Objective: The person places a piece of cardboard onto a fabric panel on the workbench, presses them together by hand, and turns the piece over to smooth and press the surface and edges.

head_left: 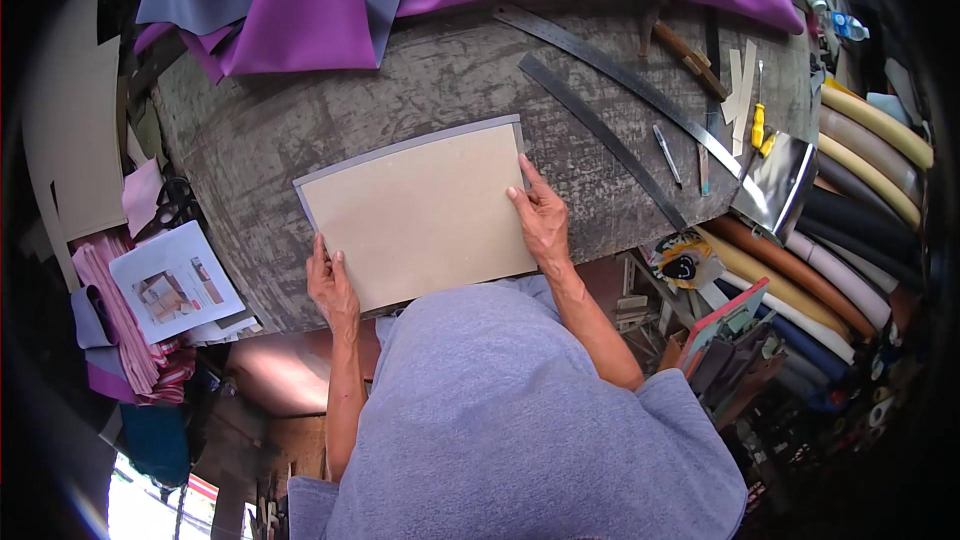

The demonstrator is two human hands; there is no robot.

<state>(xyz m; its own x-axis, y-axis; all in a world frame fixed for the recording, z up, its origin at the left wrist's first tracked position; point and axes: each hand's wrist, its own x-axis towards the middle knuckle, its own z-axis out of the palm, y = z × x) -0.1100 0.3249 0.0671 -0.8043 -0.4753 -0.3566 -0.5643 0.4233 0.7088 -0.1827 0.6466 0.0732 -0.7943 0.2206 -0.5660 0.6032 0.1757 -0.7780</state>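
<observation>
worn wooden table is filling the middle, its grey top looking scuffed and streaky. tan panel, flat, matte and roughly rectangular, is sitting at the centre, lower edge near the grey shirt at 6 o'clock; can't tell if it's touching the tabletop. smooth grey trim is running along its top and left edges. left hand is gripping the panel's edge at 8 o'clock, right hand is pinching the edge at 3 o'clock, thumbs on the face. glossy purple and grey sheets are lying folded at 12 o'clock. long metal rulers, a wood-handled hammer, a pen and yellow-handled tools are lying around 1 to 2 o'clock. rolled materials are stacking up off the table at 3 to 4 o'clock, printed sheet is lying at 9 o'clock.
</observation>
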